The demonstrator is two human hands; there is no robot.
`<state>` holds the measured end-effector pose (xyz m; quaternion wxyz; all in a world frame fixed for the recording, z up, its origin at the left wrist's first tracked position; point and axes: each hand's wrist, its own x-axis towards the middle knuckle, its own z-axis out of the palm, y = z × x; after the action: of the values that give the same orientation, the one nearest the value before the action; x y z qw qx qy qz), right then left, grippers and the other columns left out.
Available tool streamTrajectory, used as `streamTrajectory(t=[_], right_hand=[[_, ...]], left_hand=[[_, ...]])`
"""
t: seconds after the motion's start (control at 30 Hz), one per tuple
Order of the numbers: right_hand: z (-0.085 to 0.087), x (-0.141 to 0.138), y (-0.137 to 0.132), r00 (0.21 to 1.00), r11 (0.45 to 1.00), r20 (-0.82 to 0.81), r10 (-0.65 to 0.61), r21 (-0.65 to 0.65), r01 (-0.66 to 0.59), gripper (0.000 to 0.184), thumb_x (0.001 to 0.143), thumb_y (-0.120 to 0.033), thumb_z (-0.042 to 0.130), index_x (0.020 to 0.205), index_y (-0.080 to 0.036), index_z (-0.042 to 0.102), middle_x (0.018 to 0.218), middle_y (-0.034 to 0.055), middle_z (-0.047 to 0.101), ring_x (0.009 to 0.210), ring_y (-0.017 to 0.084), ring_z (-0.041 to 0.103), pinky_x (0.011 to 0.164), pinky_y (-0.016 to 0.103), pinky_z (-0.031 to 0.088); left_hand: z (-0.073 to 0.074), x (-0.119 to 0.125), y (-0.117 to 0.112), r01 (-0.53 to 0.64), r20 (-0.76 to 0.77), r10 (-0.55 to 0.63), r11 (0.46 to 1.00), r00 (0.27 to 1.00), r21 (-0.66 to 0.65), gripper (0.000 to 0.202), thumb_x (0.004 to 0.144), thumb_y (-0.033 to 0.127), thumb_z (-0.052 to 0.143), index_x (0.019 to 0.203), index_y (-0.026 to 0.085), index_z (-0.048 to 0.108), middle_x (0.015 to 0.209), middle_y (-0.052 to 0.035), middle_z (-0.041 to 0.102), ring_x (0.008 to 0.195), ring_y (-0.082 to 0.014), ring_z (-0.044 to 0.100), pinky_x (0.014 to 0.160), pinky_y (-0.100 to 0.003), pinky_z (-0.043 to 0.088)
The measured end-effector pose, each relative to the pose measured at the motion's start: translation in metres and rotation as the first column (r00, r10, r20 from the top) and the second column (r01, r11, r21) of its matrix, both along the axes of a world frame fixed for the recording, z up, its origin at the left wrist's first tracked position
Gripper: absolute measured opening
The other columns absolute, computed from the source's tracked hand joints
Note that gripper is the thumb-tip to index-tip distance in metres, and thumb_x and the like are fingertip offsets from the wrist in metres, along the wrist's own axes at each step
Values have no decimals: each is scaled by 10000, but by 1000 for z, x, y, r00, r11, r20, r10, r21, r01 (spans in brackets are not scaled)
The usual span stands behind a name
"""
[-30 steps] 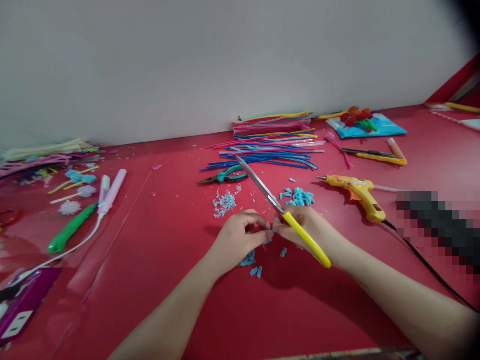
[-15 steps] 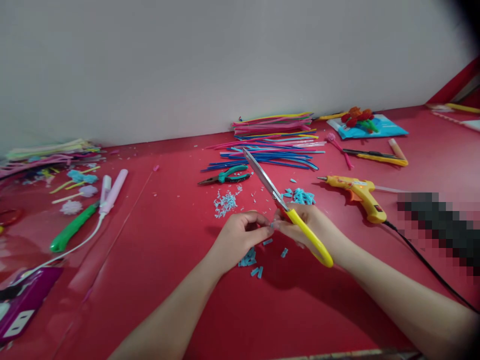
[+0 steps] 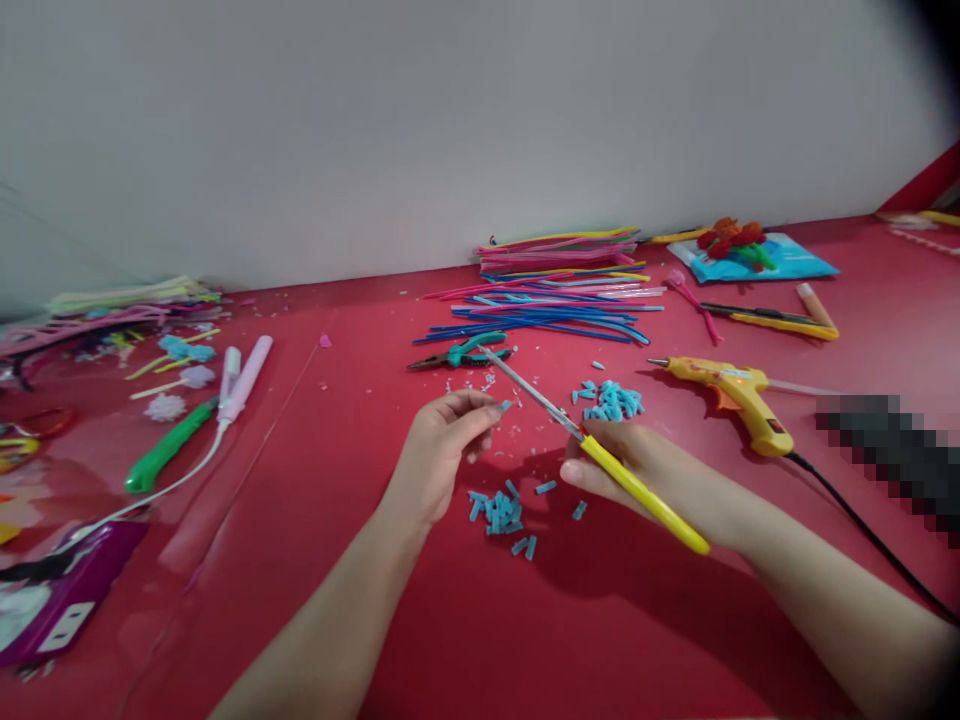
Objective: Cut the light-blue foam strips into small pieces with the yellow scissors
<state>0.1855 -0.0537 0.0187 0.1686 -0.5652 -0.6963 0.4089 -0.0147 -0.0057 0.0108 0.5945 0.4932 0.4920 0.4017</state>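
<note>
Between the thumb and forefinger of my left hand (image 3: 448, 440) is a small blue piece of pipe cleaner (image 3: 505, 406). My right hand (image 3: 645, 470) is closed around yellow-handled scissors (image 3: 643, 492), whose blades (image 3: 525, 383) point up and left, looking nearly closed. The two hands are apart. Below them lies a pile of short cut blue pieces (image 3: 501, 512), with a few strays beside it. Behind my right hand is a second heap of blue pieces (image 3: 615, 400), some with tapered ends. Tiny blue trimmings (image 3: 480, 382) are scattered beyond my left hand.
Teal-handled pliers (image 3: 459, 354) lie before bundles of coloured pipe cleaners (image 3: 555, 300). A yellow glue gun (image 3: 731, 395) with a black cord rests at right, near a blue packet (image 3: 787, 258). A pink hair-straightener-like tool (image 3: 244, 380), a green-handled cutter (image 3: 171, 445) and a purple box (image 3: 82, 590) sit at left.
My hands have drawn apart; the left moved away leftward with the small blue piece. The scissors have swung lower in my right hand. The whole view has shifted slightly.
</note>
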Motion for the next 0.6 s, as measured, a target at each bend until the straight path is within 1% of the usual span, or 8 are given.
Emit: streamTrajectory(t=[0.1,0.23,0.4,0.6], right_hand=[[9,-3,-3,998,998,29,50,-34,-49,401,730,-577,401,666,-182,434,602,-38,415,530,77,341,488,208,289],[19,-8,-3,996,994,42,83,-78,-80,432,749,-595,342,659,-181,429,604,-29,413,546,85,366,493,213,287],[18,-8,-3,996,991,19,82,-107,-80,421,749,-583,359,651,-181,437,580,-27,430,515,79,369,453,210,255],[17,-8,-3,996,991,25,85,-102,-82,436,744,-588,367,623,-173,425,571,-33,399,513,71,347,454,207,256]], left_hand=[[0,-2,1,-15,22,15,999,1000,29,120,665,255,576,712,145,559,587,13,532,496,-68,469,432,-187,314],[3,-2,0,-39,-17,40,996,999,74,105,668,242,564,705,144,572,561,8,546,502,-79,478,447,-194,332],[8,-2,-1,-77,-66,85,991,994,112,93,667,238,558,687,150,578,529,15,540,487,-75,461,449,-192,331],[8,-3,-3,-105,-101,122,982,987,159,94,672,245,562,687,156,587,519,19,536,491,-77,460,460,-189,334]])
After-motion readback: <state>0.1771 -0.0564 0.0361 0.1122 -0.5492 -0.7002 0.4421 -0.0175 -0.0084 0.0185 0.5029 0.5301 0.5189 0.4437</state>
